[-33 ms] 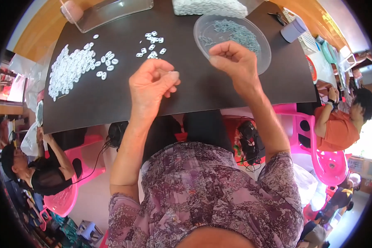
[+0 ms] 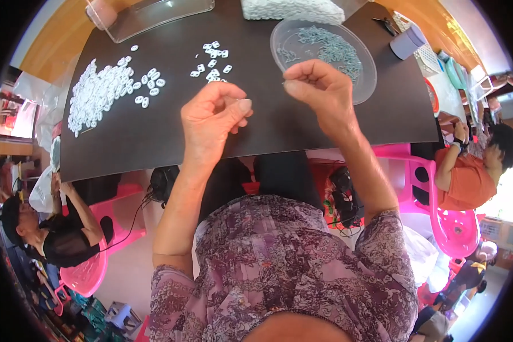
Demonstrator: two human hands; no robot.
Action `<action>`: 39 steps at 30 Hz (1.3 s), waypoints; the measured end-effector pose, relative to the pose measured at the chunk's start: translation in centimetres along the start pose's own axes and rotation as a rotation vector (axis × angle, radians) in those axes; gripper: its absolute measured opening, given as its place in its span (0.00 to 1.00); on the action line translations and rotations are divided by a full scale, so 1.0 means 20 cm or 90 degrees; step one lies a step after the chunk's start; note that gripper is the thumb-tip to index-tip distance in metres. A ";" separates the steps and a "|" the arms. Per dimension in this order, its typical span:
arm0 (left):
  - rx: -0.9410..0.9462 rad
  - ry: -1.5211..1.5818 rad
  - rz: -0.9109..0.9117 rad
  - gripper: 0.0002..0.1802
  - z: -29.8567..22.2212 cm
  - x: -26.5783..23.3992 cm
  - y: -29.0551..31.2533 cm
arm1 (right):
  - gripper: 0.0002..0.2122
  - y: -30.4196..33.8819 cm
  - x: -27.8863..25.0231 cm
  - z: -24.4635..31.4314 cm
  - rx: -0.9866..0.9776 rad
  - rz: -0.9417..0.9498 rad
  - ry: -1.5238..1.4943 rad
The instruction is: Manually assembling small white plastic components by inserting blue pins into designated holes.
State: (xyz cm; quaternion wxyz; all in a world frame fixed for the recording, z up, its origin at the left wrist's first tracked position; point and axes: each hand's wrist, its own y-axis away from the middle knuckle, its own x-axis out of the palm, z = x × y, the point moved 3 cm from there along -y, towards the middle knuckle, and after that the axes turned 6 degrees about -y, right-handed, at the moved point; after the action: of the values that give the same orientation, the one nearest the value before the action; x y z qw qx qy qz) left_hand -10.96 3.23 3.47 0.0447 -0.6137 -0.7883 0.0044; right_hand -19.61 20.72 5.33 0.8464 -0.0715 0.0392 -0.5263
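While both hands hover over the tabletop's [image 2: 154, 137] near edge, I see my left hand [image 2: 211, 122] pinching one small white piece [image 2: 244, 105], my right hand [image 2: 319, 91] clenched beside one clear dish [image 2: 359, 85]; two white-ring clusters [image 2: 102, 91] lie far-left.

free: bare dark table [image 2: 154, 137] between hands | blocked: clear dish [image 2: 302, 43] right, white ring pile [image 2: 94, 94] left

Two pinching hands over a black table [image 2: 154, 137], clear dish [image 2: 359, 85] beside.
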 end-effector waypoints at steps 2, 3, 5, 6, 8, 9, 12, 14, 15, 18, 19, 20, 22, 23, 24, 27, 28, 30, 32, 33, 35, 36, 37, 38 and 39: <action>0.032 -0.017 -0.014 0.08 -0.01 0.01 0.03 | 0.07 0.04 0.11 0.00 0.003 0.015 -0.047; 0.068 -0.032 -0.023 0.08 -0.02 0.01 0.04 | 0.07 0.06 0.16 0.00 0.002 0.024 -0.089; 0.074 -0.072 -0.033 0.09 -0.04 0.00 0.07 | 0.08 0.08 0.23 -0.02 0.015 0.040 -0.122; 0.088 -0.073 -0.051 0.10 -0.06 -0.01 0.08 | 0.08 0.09 0.25 -0.03 0.010 0.038 -0.123; 0.101 -0.074 -0.076 0.10 -0.08 -0.03 0.10 | 0.09 0.09 0.29 -0.03 0.005 0.044 -0.125; 0.085 -0.047 -0.080 0.10 -0.08 -0.04 0.11 | 0.09 0.09 0.30 -0.03 0.007 0.050 -0.125; 0.060 -0.012 -0.080 0.10 -0.06 -0.08 0.13 | 0.09 0.10 0.34 -0.02 -0.004 0.053 -0.112; 0.051 -0.002 -0.073 0.10 -0.04 -0.10 0.14 | 0.07 0.10 0.35 -0.02 -0.019 0.041 -0.121; 0.051 0.009 -0.078 0.10 -0.03 -0.11 0.15 | 0.07 0.11 0.36 -0.01 -0.018 0.043 -0.118; 0.065 0.018 -0.098 0.10 -0.03 -0.12 0.17 | 0.07 0.11 0.37 0.00 -0.026 0.052 -0.085; 0.078 0.011 -0.110 0.10 -0.04 -0.12 0.18 | 0.07 0.11 0.38 -0.01 -0.033 0.052 -0.071; 0.078 0.014 -0.112 0.10 -0.03 -0.12 0.18 | 0.07 0.11 0.38 -0.01 -0.040 0.053 -0.057; 0.082 -0.009 -0.138 0.10 -0.04 -0.12 0.19 | 0.08 0.12 0.39 -0.01 -0.029 0.063 -0.046; 0.082 -0.007 -0.141 0.10 -0.03 -0.12 0.19 | 0.09 0.12 0.39 -0.01 -0.017 0.071 -0.038; 0.079 -0.004 -0.140 0.10 -0.03 -0.13 0.20 | 0.09 0.12 0.40 -0.01 -0.017 0.074 -0.037; 0.076 0.004 -0.145 0.09 -0.02 -0.13 0.20 | 0.09 0.12 0.42 -0.02 0.007 0.080 -0.024; 0.075 0.006 -0.147 0.08 -0.02 -0.13 0.21 | 0.09 0.12 0.42 -0.02 -0.004 0.080 -0.025; 0.056 0.005 -0.142 0.06 -0.04 -0.13 0.21 | 0.09 0.12 0.42 -0.02 -0.015 0.079 -0.024; 0.037 0.002 -0.137 0.04 -0.04 -0.13 0.22 | 0.09 0.12 0.43 -0.01 -0.018 0.078 -0.022; 0.032 0.000 -0.136 0.03 -0.04 -0.13 0.22 | 0.09 0.12 0.43 -0.01 -0.018 0.080 -0.022; 0.027 -0.002 -0.135 0.03 -0.04 -0.14 0.22 | 0.09 0.13 0.44 -0.01 -0.015 0.080 -0.020; 0.023 -0.010 -0.134 0.03 -0.04 -0.14 0.22 | 0.09 0.13 0.44 -0.02 -0.015 0.081 -0.020; 0.020 -0.019 -0.133 0.03 -0.04 -0.14 0.22 | 0.09 0.13 0.44 -0.02 -0.016 0.081 -0.016; 0.020 -0.018 -0.134 0.03 -0.04 -0.14 0.22 | 0.09 0.13 0.44 -0.02 -0.017 0.081 -0.013; 0.020 -0.031 -0.137 0.03 -0.04 -0.14 0.23 | 0.09 0.13 0.44 -0.02 -0.017 0.082 -0.012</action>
State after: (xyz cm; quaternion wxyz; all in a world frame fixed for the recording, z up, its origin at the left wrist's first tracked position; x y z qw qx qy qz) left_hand -5.86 1.59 3.78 0.0351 -0.5245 -0.8503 0.0269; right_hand -13.45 13.93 4.59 0.8776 -0.0854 0.0429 -0.4698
